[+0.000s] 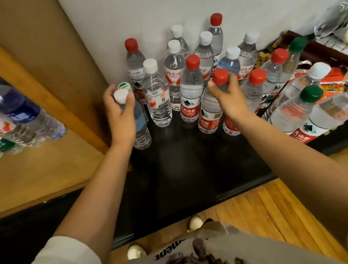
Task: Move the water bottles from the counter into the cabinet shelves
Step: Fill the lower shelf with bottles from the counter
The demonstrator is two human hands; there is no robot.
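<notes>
left hand [120, 113]: closed around the neck of a clear plastic white-capped bottle with a blue label [139, 122], fingers wrapped just under the cap.
right hand [227, 95]: closed around the neck of a clear plastic red-capped bottle with a red label [210, 110], thumb on the near side.
remaining bottles: a crowd of upright clear plastic water bottles [189, 68] stands on the glossy black tabletop [181, 162], against the white wall – more lean at the right.
cabinet shelf [40, 163]: pale wood, to the left, some bottles already stored there [12, 123].
key relation: both held bottles stand upright, long axis vertical; the shelf lies left of both hands – the left hand is nearer it.
judgement: the right-hand bottle probably has to cross over the standing cluster.
</notes>
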